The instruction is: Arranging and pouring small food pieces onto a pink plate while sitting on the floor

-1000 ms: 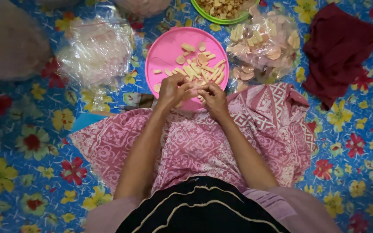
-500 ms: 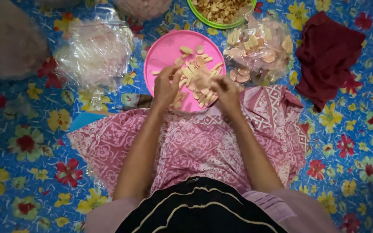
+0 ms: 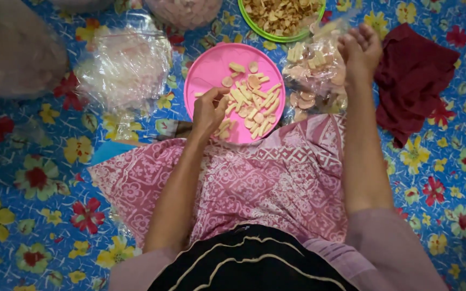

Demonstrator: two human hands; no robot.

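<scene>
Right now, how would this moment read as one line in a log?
left hand: on pink plate among pale chips | right hand: raised over clear chip bag | green bowl: beyond the bag

Pink plate (image 3: 207, 70), green bowl (image 3: 276, 37), maroon cloth (image 3: 413, 81).

A blue floral mat (image 3: 39, 178) covered the floor. On it lay a pink plate (image 3: 211, 67) at top centre, a green bowl (image 3: 254, 29) above, clear bags (image 3: 125, 67) at upper left, and a maroon cloth (image 3: 416, 81) at upper right.

Pale cracker pieces (image 3: 252, 105) lie scattered flat on the round pink plate (image 3: 206, 67).
</scene>
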